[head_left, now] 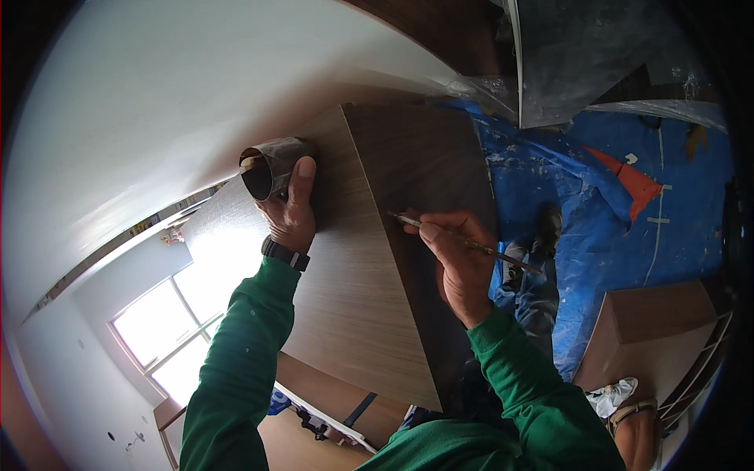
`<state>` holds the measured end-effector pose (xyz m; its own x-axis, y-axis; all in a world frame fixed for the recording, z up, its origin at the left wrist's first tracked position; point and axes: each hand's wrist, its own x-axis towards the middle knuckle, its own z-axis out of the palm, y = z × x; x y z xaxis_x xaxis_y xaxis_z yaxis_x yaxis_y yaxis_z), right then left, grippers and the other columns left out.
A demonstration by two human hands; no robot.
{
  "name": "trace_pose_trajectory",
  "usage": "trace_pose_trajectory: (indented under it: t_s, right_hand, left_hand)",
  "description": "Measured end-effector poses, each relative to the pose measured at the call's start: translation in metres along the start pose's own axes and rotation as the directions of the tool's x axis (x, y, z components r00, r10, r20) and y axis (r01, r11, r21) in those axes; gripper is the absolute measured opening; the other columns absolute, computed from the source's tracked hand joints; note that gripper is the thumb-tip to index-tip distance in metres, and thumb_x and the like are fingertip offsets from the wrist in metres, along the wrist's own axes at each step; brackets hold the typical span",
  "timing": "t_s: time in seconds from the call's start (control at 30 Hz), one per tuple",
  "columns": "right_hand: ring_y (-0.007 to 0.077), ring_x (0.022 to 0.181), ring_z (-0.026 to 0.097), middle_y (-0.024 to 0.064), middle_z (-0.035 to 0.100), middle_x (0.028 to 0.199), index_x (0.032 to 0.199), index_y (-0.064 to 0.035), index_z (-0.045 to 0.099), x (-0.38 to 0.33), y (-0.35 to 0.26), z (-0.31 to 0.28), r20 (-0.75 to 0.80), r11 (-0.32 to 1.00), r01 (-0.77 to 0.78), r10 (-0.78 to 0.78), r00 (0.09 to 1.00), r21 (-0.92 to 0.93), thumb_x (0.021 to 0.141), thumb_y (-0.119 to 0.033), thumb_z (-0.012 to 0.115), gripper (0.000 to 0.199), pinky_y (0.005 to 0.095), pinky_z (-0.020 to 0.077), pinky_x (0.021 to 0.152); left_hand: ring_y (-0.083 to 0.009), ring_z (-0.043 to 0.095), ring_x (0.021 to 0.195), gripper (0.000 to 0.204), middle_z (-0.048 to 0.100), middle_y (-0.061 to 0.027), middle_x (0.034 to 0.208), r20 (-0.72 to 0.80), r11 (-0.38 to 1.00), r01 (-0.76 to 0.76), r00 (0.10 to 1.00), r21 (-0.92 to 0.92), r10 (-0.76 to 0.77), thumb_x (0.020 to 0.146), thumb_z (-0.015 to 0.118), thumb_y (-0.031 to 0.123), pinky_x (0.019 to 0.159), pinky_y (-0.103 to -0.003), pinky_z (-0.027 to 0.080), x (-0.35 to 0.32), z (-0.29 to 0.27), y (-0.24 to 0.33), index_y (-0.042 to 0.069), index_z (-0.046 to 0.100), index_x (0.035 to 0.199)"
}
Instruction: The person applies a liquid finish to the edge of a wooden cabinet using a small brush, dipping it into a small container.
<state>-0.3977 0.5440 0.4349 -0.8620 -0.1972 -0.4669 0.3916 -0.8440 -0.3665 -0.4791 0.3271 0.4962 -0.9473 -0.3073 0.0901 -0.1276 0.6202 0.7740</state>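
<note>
Fingers of the left hand (290, 213) wrap around a small dark cup (271, 166), thumb up its near side, holding it tilted with its open mouth turned leftward, against the upper left corner of a tall wood-grain cabinet (353, 267). A watch (284, 253) sits at that wrist, and the green sleeve (239, 353) runs straight up from the lower edge, arm well extended. To the right, the right hand (459, 263) pinches a thin brush (463, 242) between thumb and fingers, closed on its middle; the tip points left and rests at or just off the vertical corner edge where the lighter face meets the darker side panel. That wrist is bent back, forearm rising from the lower right. This looks like touch-up along the cabinet's edge, brush loaded and about to meet the surface; the next stroke would call for a light, steady drag down the corner, with the cup kept close. A blue floor sheet (613, 235) lies below on the right.
</note>
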Motion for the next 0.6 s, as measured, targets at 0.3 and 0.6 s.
trace_pose_trajectory:
  t_s: [0.3,0.6]
  right_hand:
    - [0.0197,0.102,0.071,0.0185,0.071,0.109,0.105,0.0029,0.065,0.0004,-0.0009,0.0001,-0.002,1.0,0.006,-0.006,1.0,-0.02,0.094,-0.001,0.067,0.012,0.0275,0.0569,0.092]
    - [0.0196,0.101,0.071,0.0179,0.071,0.107,0.105,0.0033,0.065,0.0002,0.0005,0.0001,-0.016,1.0,0.009,-0.009,1.0,-0.014,0.094,-0.001,0.068,0.013,0.0271,0.0568,0.091]
  left_hand:
    - [-0.0203,0.056,0.106,0.056,0.058,-0.0085,0.114,-0.007,1.0,0.02,1.0,-0.012,-0.02,0.086,0.08,0.031,0.096,-0.036,0.045,-0.001,0.0019,0.0026,0.003,0.053,0.125]
    - [-0.0209,0.056,0.107,0.056,0.058,-0.0086,0.115,0.001,0.999,0.024,1.0,-0.032,-0.024,0.085,0.081,0.03,0.097,-0.036,0.044,-0.0003,-0.0003,-0.0019,0.004,0.053,0.125]
